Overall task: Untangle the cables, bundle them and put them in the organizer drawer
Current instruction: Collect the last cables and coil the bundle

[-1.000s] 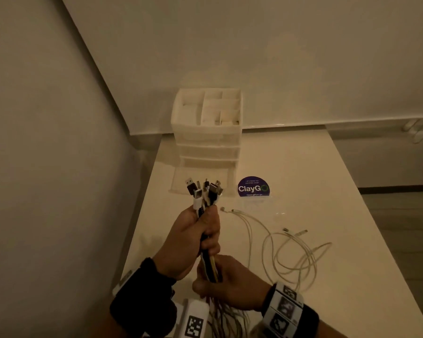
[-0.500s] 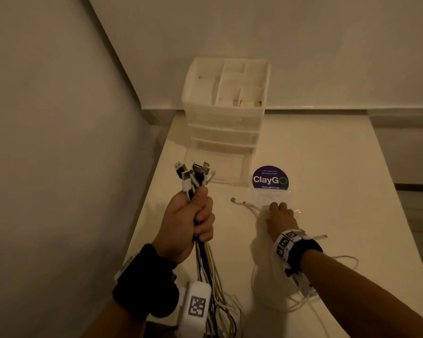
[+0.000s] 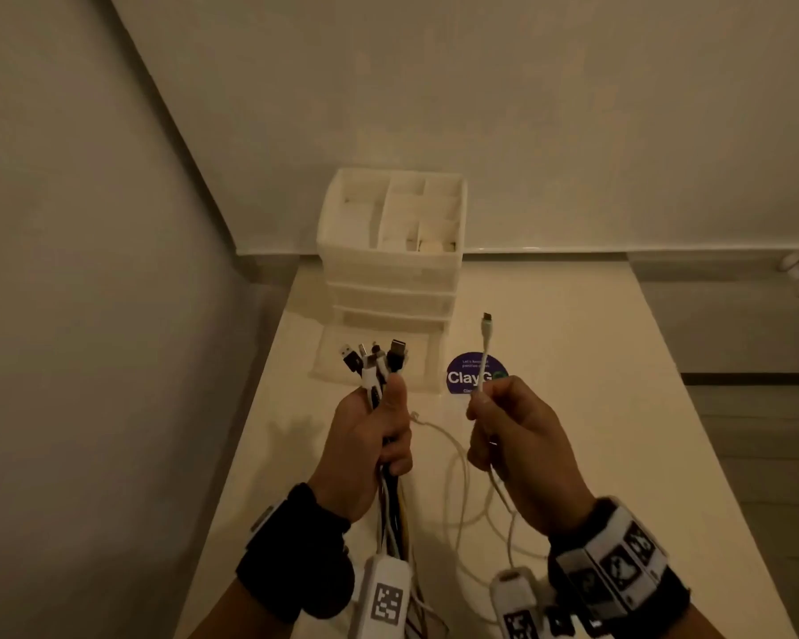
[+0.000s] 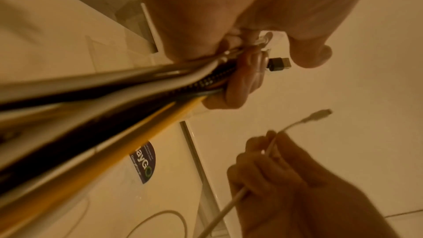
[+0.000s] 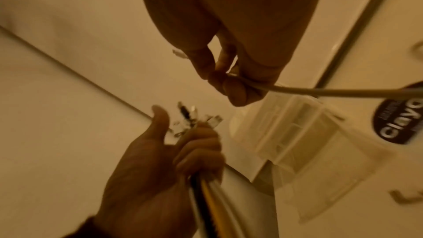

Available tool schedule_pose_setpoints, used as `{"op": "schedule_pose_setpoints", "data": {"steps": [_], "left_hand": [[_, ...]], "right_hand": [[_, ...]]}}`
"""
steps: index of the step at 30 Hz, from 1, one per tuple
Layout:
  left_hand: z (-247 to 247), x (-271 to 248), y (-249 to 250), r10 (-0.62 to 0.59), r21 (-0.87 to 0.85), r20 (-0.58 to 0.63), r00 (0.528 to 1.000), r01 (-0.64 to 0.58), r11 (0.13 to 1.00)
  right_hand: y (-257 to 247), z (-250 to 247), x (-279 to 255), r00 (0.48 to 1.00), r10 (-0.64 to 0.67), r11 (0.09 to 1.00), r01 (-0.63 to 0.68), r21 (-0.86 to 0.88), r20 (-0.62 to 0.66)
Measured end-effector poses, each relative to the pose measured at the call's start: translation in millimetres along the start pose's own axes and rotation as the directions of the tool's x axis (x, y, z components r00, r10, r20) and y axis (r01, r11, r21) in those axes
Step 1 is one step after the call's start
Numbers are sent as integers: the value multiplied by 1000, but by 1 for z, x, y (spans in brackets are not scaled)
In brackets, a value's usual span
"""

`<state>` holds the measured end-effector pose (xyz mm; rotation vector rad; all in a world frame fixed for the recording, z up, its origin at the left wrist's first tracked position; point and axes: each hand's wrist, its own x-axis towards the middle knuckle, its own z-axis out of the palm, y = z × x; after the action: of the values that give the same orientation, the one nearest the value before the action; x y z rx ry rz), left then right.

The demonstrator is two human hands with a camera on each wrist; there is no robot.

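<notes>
Your left hand [image 3: 365, 449] is fisted round a bundle of cables [image 3: 390, 509] — black, white and yellow strands side by side — with the thumb pointing up along them. The plugs [image 3: 374, 359] fan out above the fist, a black USB plug among them, and the strands hang down past your wrist toward the near edge of the surface [image 3: 596, 408].

Your right hand [image 3: 522, 449] is held up just beside the left, apart from it, and pinches a single white cable [image 3: 484, 362] between thumb and fingertips. Its short free end stands nearly upright above the hand with a small connector [image 3: 486, 321] at the tip; the rest runs down through the curled fingers and loops loosely on the surface below.

The organizer [image 3: 390, 251] — a white plastic drawer unit with a divided open tray on top — stands at the far end of the surface against the wall. Its lowest drawer [image 3: 416, 366] is pulled out toward you, directly behind the plugs; you cannot tell from here what lies inside. A round purple "ClayGo" sticker [image 3: 462, 375] lies on the surface just right of that drawer, partly behind the white cable.
</notes>
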<state>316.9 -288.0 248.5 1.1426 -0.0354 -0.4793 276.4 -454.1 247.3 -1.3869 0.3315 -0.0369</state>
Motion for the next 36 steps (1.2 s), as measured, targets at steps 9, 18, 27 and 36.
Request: {"op": "schedule_pose_setpoints", "data": {"steps": [9,18,27,36], "left_hand": [[19,-14,4,61,172,57,997,-70,983],[22,-28,7,64,127,75,995,-74,989],[20,-38,10,70,66,114,991,-78,995],[26,-48,12,107,118,143,984,-124,985]], "right_hand": [[-13,46,-49,966,-257,885,244,-396,21],[1,55,-72,966,-240,878,176,-445,-92],[0,65,-84,981,-115,992,106,-71,-155],[-12,60,-95,971,-190,972,207,107,-148]]}}
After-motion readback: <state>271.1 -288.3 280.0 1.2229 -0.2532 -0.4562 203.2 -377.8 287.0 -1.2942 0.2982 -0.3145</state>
